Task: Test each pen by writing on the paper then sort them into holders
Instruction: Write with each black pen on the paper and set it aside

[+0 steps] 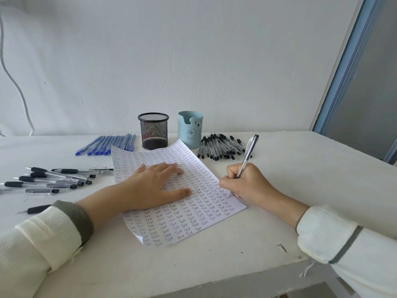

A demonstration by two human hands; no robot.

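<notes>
Presently I see the right hand (247, 183) curled round a clear plastic pen (249, 153), tip at the right edge of the paper (182, 222); the left hand (150, 186) lies flat on that sheet. A black mesh holder (153, 131) and a smooth pale-blue holder (190, 130) stand at the back edge of the matte white table (300, 179).

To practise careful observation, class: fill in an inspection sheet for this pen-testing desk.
Surface: white table, marked in spots.
Job's things: white paper sheet filled with handwritten "Test"; black wire-mesh holder and pale blue bear-faced holder behind it, no pens sticking out; row of blue pens; pile of black-capped pens; loose black-grip pens at left.
Clutter: small dark sliver near the front edge.
Hands: left hand flat on the paper; right hand grips a clear pen, tip on the paper.
Cables: grey cable on the wall, left.
Surroundings: white wall; blue window frame, right.
</notes>
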